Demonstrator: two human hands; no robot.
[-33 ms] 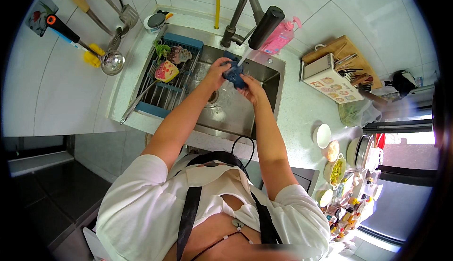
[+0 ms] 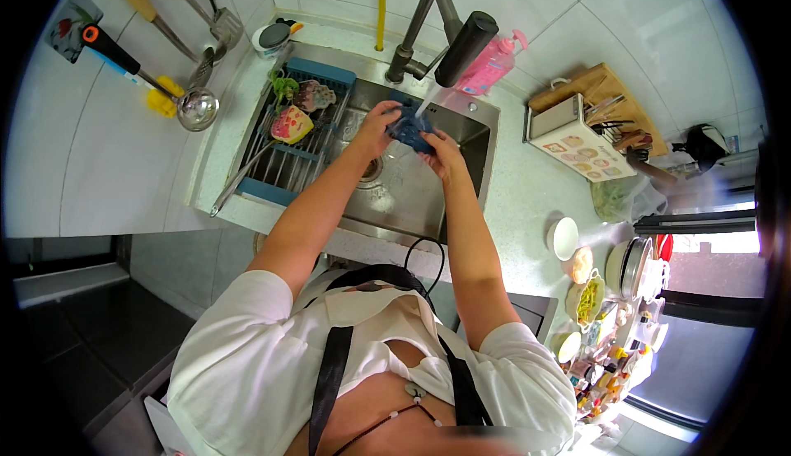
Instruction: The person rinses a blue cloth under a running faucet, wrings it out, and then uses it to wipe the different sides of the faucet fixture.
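Observation:
A dark blue wet cloth (image 2: pixel 411 132) is bunched between my hands, above the steel sink (image 2: pixel 400 196). My left hand (image 2: pixel 379 126) grips its left side with the fingers closed. On the lower right of the cloth, my right hand (image 2: pixel 443 154) pinches the fabric. A stream of water falls onto it from the dark faucet (image 2: pixel 466 47). The fingertips are partly hidden behind the folds.
Left in the sink sits a blue-rimmed drying rack (image 2: pixel 264 191) with a yellow-pink sponge (image 2: pixel 292 125) and greens (image 2: pixel 283 87). A pink pump bottle (image 2: pixel 486 67) stands behind the faucet. To the right are a knife holder (image 2: pixel 577 139), a white bowl (image 2: pixel 563 238) and several dishes.
The cloth's folds have shifted slightly between my hands. Both hands keep nearly the same place under the running water.

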